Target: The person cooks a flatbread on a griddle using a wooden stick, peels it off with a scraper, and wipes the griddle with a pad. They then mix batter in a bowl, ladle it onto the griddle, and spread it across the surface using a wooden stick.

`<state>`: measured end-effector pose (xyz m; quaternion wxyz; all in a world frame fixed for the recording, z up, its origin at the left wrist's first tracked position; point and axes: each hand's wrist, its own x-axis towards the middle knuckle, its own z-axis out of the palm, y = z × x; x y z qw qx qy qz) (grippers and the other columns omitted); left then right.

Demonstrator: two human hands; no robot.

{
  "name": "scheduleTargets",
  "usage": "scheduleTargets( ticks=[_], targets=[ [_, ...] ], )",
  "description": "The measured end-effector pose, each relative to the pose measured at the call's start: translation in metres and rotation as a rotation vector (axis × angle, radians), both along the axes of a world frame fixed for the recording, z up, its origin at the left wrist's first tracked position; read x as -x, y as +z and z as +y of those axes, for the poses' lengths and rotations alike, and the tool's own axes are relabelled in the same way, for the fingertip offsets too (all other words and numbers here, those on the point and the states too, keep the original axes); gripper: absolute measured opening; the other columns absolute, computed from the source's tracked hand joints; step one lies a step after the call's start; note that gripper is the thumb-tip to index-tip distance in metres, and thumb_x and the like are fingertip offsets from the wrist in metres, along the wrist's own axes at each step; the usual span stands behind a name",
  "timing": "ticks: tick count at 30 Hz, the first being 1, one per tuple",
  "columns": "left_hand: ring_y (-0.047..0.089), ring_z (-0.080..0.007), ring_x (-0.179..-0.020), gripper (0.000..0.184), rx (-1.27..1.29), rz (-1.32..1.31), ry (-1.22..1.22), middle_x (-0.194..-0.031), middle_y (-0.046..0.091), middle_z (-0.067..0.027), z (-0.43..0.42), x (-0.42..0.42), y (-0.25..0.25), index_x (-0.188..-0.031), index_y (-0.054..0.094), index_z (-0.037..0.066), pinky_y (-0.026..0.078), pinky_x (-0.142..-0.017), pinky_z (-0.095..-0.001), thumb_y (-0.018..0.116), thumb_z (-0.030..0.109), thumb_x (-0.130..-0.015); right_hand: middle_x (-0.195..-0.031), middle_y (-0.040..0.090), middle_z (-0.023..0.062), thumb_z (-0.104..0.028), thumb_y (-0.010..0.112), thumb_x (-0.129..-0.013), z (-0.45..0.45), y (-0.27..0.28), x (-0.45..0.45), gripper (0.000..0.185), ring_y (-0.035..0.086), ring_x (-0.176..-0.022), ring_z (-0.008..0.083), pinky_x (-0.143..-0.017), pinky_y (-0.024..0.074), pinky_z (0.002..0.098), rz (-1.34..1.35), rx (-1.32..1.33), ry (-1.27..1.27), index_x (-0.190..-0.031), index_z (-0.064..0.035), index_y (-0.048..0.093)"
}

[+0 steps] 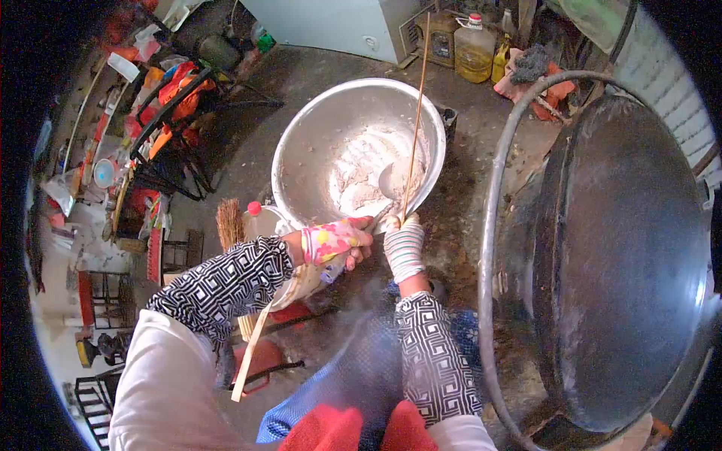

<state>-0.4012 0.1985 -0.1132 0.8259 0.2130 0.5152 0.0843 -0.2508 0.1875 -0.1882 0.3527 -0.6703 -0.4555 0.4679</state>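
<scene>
My left hand [336, 242], in a pink floral glove, is closed around the handle of a ladle at the near rim of a large metal basin [283, 150]. The ladle's round bowl [396, 180] rests in the pale, floury mixture [361, 161] inside the basin. A flat strip of pale wood [256, 349], apparently the handle's end, slants down to the lower left below that hand. Beside it, my right hand [404, 249], in a striped knit glove, grips a long thin stick [418, 113] that rises across the basin's right side. Whether the right fingers also touch the ladle is hidden.
On the right stands a big dark wok [624, 263] behind a curved metal pipe [492, 225]. A plastic oil jug [474, 49] sits at the back near a white cabinet [323, 26]. A straw broom [229, 222] and cluttered furniture line the left.
</scene>
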Motion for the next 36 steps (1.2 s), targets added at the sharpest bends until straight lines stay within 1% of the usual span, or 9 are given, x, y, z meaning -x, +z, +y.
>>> scheduleTargets(
  ticks=[7, 9, 14, 17, 21, 25, 30, 33, 36],
  targets=[
    [0.039, -0.0035, -0.052, 0.043, 0.050, -0.405, 0.233, -0.073, 0.042, 0.0018, 0.003, -0.014, -0.010, -0.132, 0.030, 0.014, 0.034, -0.041, -0.0163, 0.046, 0.009, -0.092, -0.081, 0.060, 0.0213, -0.011, 0.054, -0.084, -0.007, -0.020, 0.013, 0.023, 0.060, -0.075, 0.0329, -0.069, 0.0481, 0.0411, 0.174, -0.128, -0.105, -0.097, 0.0061, 0.047],
    [0.042, -0.0057, -0.054, 0.020, 0.070, -0.566, 0.315, -0.072, 0.043, -0.0002, 0.006, -0.015, -0.028, -0.108, 0.041, 0.014, 0.035, -0.042, -0.0161, 0.048, 0.007, -0.092, -0.083, 0.061, 0.0186, -0.007, 0.051, -0.085, -0.007, -0.023, 0.015, 0.019, 0.061, -0.074, 0.0286, -0.069, 0.0496, 0.0376, 0.465, -0.003, -0.162, -0.097, 0.0059, 0.048],
    [0.040, -0.0061, -0.052, 0.020, 0.026, -0.689, 0.578, -0.071, 0.042, -0.0003, 0.008, -0.033, -0.026, -0.107, 0.042, 0.012, 0.034, -0.040, -0.0177, 0.048, 0.004, -0.090, -0.087, 0.062, 0.0108, -0.004, 0.047, -0.089, -0.001, -0.032, 0.010, 0.013, 0.059, -0.070, 0.0170, -0.063, 0.0525, 0.0301, 1.359, 0.188, -0.262, -0.100, 0.0031, 0.049],
    [0.039, -0.0058, -0.051, 0.031, 0.067, -0.772, 0.684, -0.069, 0.042, 0.0000, 0.022, -0.046, -0.032, -0.121, 0.041, 0.014, 0.036, -0.040, -0.0171, 0.047, 0.008, -0.091, -0.085, 0.063, 0.0075, -0.010, 0.050, -0.090, -0.009, -0.029, 0.017, 0.013, 0.056, -0.069, 0.0147, -0.063, 0.0489, 0.0276, 0.803, -0.257, -0.118, -0.096, 0.0018, 0.051],
    [0.042, -0.0052, -0.061, 0.033, -0.232, -0.800, 0.648, -0.081, 0.042, -0.0004, 0.053, -0.014, -0.044, -0.118, 0.042, 0.013, 0.039, -0.046, -0.0162, 0.050, 0.006, -0.088, -0.079, 0.061, 0.0073, -0.019, 0.049, -0.092, -0.011, -0.043, -0.010, 0.016, 0.052, -0.056, 0.0140, -0.052, 0.0451, 0.0277, -0.141, -0.151, -0.037, -0.098, -0.0046, 0.054],
    [0.048, -0.0085, -0.064, 0.057, -0.569, -0.271, 0.611, -0.083, 0.050, -0.0044, 0.016, 0.004, 0.052, -0.137, 0.026, 0.013, 0.041, -0.049, -0.0195, 0.054, 0.009, -0.087, -0.073, 0.059, 0.0058, -0.022, 0.045, -0.094, -0.067, 0.119, -0.053, 0.022, 0.049, -0.047, 0.0065, -0.042, 0.0392, 0.0195, 0.473, -0.064, -0.065, -0.103, -0.0043, 0.054],
    [0.055, -0.0150, -0.089, 0.059, -0.949, 0.078, 0.328, -0.105, 0.058, -0.0062, -0.039, 0.039, 0.115, -0.134, 0.036, 0.005, 0.046, -0.079, -0.0306, 0.057, 0.030, -0.086, -0.064, 0.056, 0.0039, -0.015, 0.044, -0.092, -0.177, 0.202, -0.107, 0.022, 0.052, -0.050, 0.0080, -0.046, 0.0441, 0.0223, 0.496, -0.284, -0.143, -0.109, -0.0026, 0.049],
    [0.051, -0.0043, -0.059, 0.050, -0.758, -0.073, 0.460, -0.084, 0.055, -0.0028, -0.059, 0.038, 0.126, -0.132, 0.036, 0.003, 0.040, -0.044, -0.0128, 0.056, 0.011, -0.086, -0.063, 0.056, 0.0054, -0.014, 0.046, -0.092, -0.268, 0.224, -0.144, 0.022, 0.053, -0.048, 0.0106, -0.046, 0.0445, 0.0239, 0.456, -0.128, -0.173, -0.111, -0.0036, 0.044],
    [0.043, -0.0043, -0.054, 0.036, -0.375, -0.287, 0.548, -0.075, 0.048, -0.0002, -0.057, 0.052, 0.109, -0.123, 0.039, 0.006, 0.039, -0.039, -0.0139, 0.051, 0.006, -0.089, -0.063, 0.056, 0.0059, -0.016, 0.045, -0.092, -0.347, 0.217, -0.179, 0.019, 0.054, -0.048, 0.0127, -0.046, 0.0451, 0.0254, 0.501, 0.023, -0.264, -0.106, -0.0033, 0.044]
  ],
)
